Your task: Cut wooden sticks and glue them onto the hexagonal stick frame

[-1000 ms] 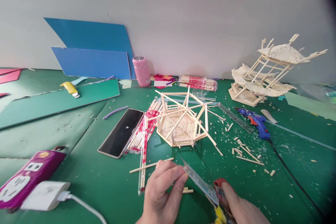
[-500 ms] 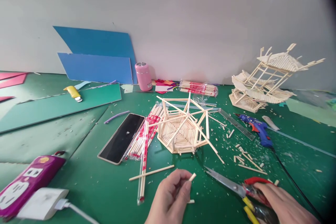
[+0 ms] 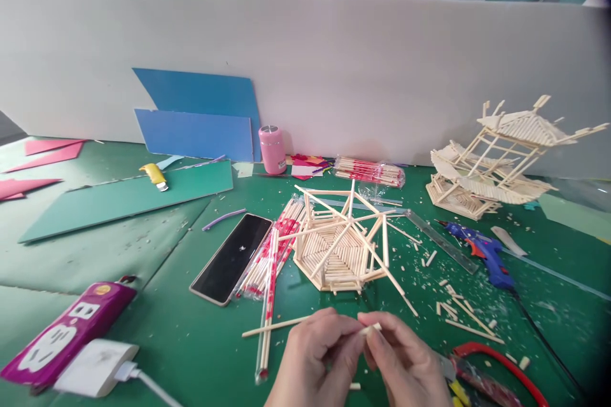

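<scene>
My left hand (image 3: 317, 359) and my right hand (image 3: 403, 362) meet low in the middle of the view. Between their fingertips they pinch a short cut piece of wooden stick (image 3: 371, 329). Just beyond the hands stands a hexagonal stick frame (image 3: 341, 248) with slanting struts. The red-handled scissors (image 3: 482, 374) lie on the green mat to the right of my right hand, which does not hold them. A long loose stick (image 3: 274, 326) lies left of my left hand.
A phone (image 3: 232, 257), bundles of wrapped sticks (image 3: 272, 254) and a purple power strip (image 3: 67, 334) with a white charger (image 3: 98, 367) lie left. A blue glue gun (image 3: 480, 251), a metal ruler (image 3: 432, 233) and a finished stick pagoda (image 3: 501, 159) sit right. A pink bottle (image 3: 272, 149) stands against the wall.
My right hand let go of the scissors, which now lie on the mat, and came over to join the left hand on the short stick piece. The view tilted upward.
</scene>
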### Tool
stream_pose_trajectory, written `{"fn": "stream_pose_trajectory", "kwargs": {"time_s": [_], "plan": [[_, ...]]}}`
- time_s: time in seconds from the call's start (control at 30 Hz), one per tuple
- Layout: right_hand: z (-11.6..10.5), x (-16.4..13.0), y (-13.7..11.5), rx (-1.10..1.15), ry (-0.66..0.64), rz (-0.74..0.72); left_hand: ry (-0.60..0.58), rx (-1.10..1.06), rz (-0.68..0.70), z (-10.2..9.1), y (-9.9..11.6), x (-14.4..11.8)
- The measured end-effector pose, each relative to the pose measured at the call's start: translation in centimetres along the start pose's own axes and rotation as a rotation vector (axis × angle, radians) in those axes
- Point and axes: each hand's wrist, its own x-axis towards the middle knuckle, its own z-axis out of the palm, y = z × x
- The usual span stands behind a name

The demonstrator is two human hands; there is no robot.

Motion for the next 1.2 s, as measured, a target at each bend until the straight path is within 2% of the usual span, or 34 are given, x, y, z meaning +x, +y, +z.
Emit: {"fn": "stream_pose_trajectory", "kwargs": {"time_s": [0.13,0.2,0.3,0.4,0.47,0.6,0.67,0.77,0.9,1.07,1.2], "plan": [[0.8,1.6,0.7,0.306,0.083,0.063,0.104,-0.217,-0.22,-0.2,-0.5,-0.1],[1.0,1.9,0.8,0.377,0.089,0.083,0.109,-0.286,-0.305,-0.2,-0.7,0.1],[1.6,2.0,0.9,0.42,0.073,0.122,0.082,-0.35,-0.343,-0.3,-0.9,0.5],[2.3,2.2,0.7,0.407,0.001,0.103,0.078,-0.426,-0.338,-0.3,-1.0,0.9],[2.7,2.4,0.3,0.388,0.005,0.078,0.126,-0.402,-0.308,-0.3,-1.3,0.8],[3.2,2.8,-0.8,0.391,0.067,0.068,0.426,-0.12,-0.141,-1.0,-2.2,0.2],[3.5,3.0,-1.0,0.401,0.073,0.078,0.49,0.006,-0.063,-1.6,-2.7,0.1],[3.7,3.4,-0.7,0.423,0.062,0.091,0.361,0.105,-0.055,-2.4,-2.9,0.5],[3.6,3.8,-0.3,0.43,0.109,0.106,0.174,0.064,-0.142,-2.9,-2.6,1.4],[3.6,3.8,-0.5,0.435,0.152,0.117,0.08,-0.089,-0.155,-3.0,-2.4,2.6],[3.6,3.8,-0.3,0.437,0.16,0.118,0.058,-0.171,-0.16,-3.1,-2.8,2.9]]}}
